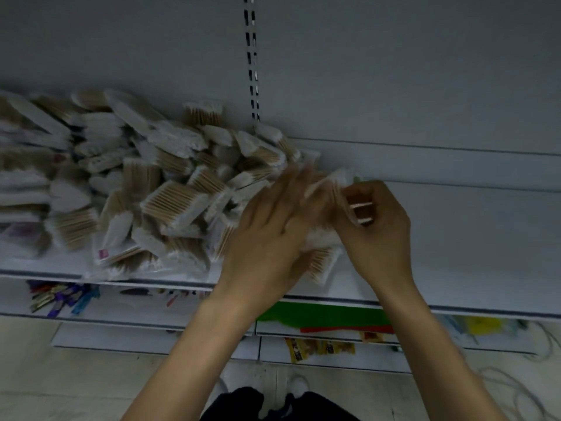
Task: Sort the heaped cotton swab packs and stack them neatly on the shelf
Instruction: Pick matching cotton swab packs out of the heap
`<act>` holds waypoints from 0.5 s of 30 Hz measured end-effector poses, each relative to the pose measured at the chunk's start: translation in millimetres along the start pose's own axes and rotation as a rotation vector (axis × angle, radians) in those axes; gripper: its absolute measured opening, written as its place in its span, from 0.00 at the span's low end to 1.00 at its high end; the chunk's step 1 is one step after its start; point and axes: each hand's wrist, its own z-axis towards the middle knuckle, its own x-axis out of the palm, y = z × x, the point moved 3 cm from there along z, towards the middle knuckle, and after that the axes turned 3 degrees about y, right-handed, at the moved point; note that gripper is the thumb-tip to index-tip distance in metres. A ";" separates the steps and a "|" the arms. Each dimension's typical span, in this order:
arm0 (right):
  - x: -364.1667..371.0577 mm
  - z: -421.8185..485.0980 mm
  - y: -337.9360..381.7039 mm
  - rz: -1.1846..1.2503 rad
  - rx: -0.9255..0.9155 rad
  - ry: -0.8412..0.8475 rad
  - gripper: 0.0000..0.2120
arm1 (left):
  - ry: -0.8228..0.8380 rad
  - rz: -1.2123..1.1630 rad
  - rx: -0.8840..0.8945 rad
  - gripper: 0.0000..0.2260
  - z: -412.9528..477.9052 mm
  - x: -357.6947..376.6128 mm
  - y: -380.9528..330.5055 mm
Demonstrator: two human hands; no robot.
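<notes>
Hands meet above the shelf (473,238): right hand (378,229) pinches a swab pack (338,185), left hand (267,238) spread.

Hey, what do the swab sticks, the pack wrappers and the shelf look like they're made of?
Swab sticks: probably wood or bamboo, matte tan, with white cotton tips. Pack wrappers: thin clear plastic film, glossy where it catches light. Shelf: likely painted metal, smooth pale grey; the slotted upright suggests steel racking.
</notes>
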 end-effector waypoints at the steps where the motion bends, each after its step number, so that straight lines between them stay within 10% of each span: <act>1: 0.1 -5.7 3.4 0.118 0.095 0.056 0.05 | 0.007 0.038 0.086 0.33 4.3 1.9 -3.3; 7: -9.9 -23.5 -1.8 0.612 0.392 0.258 0.10 | 0.100 -0.278 -0.087 0.30 0.3 -0.7 10.9; 15: -0.5 -35.6 -70.2 -0.572 -0.382 0.588 0.34 | -0.134 -0.858 -0.571 0.12 -48.5 -14.8 2.3</act>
